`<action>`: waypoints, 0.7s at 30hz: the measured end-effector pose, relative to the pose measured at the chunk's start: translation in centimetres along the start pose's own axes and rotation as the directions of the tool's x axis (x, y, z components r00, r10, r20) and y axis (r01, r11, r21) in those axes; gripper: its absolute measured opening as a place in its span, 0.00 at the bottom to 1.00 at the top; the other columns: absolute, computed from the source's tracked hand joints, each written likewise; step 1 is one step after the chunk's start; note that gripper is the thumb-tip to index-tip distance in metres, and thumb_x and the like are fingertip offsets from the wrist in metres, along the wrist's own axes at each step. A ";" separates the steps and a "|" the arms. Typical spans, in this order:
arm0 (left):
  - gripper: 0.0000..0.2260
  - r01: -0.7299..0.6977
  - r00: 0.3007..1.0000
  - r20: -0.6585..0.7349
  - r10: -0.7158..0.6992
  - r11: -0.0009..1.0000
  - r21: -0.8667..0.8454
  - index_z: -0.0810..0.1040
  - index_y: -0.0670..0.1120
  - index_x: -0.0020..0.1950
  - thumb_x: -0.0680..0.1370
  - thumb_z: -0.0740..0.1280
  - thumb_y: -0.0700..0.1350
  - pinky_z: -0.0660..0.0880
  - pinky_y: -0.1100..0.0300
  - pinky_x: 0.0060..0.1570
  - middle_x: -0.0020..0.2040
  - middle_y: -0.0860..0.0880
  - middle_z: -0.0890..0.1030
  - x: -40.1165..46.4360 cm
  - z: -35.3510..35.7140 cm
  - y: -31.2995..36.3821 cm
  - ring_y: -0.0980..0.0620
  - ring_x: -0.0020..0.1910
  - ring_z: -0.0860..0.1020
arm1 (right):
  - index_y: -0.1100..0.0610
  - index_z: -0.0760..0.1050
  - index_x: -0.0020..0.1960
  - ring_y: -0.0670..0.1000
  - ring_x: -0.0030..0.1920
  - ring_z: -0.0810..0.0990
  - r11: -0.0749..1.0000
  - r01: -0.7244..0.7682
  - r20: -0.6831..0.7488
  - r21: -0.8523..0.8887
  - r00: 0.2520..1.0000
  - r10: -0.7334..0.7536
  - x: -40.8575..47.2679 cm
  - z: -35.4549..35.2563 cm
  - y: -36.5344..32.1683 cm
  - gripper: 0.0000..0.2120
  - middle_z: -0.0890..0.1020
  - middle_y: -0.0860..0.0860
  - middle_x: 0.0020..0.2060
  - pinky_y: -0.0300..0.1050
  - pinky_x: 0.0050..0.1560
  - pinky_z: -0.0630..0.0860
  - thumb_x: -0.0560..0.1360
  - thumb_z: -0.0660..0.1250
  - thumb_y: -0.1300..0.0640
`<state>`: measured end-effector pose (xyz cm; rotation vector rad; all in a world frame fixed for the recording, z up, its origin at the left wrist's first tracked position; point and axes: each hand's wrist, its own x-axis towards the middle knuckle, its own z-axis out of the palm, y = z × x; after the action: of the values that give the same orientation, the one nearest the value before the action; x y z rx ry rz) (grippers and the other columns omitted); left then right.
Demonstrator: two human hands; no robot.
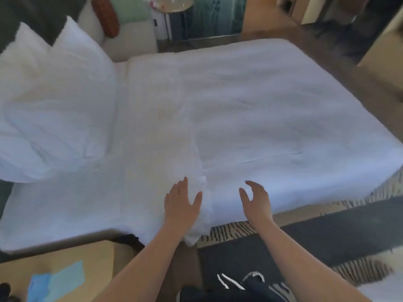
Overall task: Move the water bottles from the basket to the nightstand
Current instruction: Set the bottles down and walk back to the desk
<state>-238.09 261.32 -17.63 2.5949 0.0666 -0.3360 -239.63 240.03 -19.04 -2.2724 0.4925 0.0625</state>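
Neither a basket nor any water bottle shows in this head view. My left hand [181, 203] is open with fingers spread, hovering over the near edge of the white bed [250, 110]. My right hand [256, 200] is open too, fingers loosely curved, a short way to its right above the same edge. Both hands hold nothing. A light wooden nightstand [87, 260] stands at the bottom left beside the bed, with blue paper sheets [56, 282] on its top.
White pillows [54, 101] are piled at the left end of the bed. A round side table [172, 16] and a sofa with a rust cushion [106, 16] stand beyond the bed. A striped rug [305, 243] covers the floor at my feet.
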 end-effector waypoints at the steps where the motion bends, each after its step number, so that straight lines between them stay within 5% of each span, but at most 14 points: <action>1: 0.31 -0.037 0.999 0.021 0.037 0.999 0.014 0.47 0.50 0.79 0.81 0.50 0.61 0.49 0.49 0.76 0.80 0.47 0.52 0.6 0.9 2.2 0.48 0.78 0.50 | 0.51 0.67 0.70 0.51 0.69 0.67 0.999 -0.032 -0.035 0.020 0.999 0.033 0.4 -2.0 1.5 0.21 0.70 0.50 0.69 0.50 0.67 0.67 0.79 0.58 0.45; 8: 0.31 -0.306 0.937 0.182 0.297 0.952 0.022 0.48 0.50 0.79 0.81 0.51 0.62 0.48 0.50 0.76 0.80 0.49 0.52 2.7 10.3 20.8 0.49 0.78 0.50 | 0.53 0.67 0.70 0.55 0.67 0.68 0.950 -0.293 -0.244 0.106 0.919 0.311 1.3 -16.6 13.8 0.20 0.71 0.53 0.68 0.51 0.64 0.69 0.80 0.57 0.47; 13: 0.31 -0.527 0.806 0.326 0.494 0.850 0.015 0.49 0.51 0.79 0.80 0.51 0.63 0.50 0.48 0.76 0.80 0.50 0.53 1.5 17.1 32.6 0.49 0.78 0.51 | 0.53 0.67 0.70 0.54 0.69 0.66 0.874 -0.422 -0.421 0.241 0.766 0.486 -1.3 -25.3 22.2 0.21 0.70 0.52 0.69 0.53 0.67 0.67 0.80 0.58 0.47; 21: 0.31 -0.760 0.588 0.473 0.656 0.648 0.045 0.52 0.51 0.78 0.79 0.52 0.63 0.55 0.46 0.75 0.79 0.49 0.56 0.7 25.9 45.6 0.48 0.77 0.55 | 0.50 0.67 0.69 0.53 0.69 0.67 0.717 -0.535 -0.482 0.446 0.532 0.696 -3.7 -31.2 30.9 0.21 0.70 0.51 0.68 0.56 0.68 0.69 0.79 0.59 0.44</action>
<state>-238.18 208.90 -17.09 2.4486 -1.2314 -0.6040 -257.88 199.92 -18.63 -1.7034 1.5832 -0.3986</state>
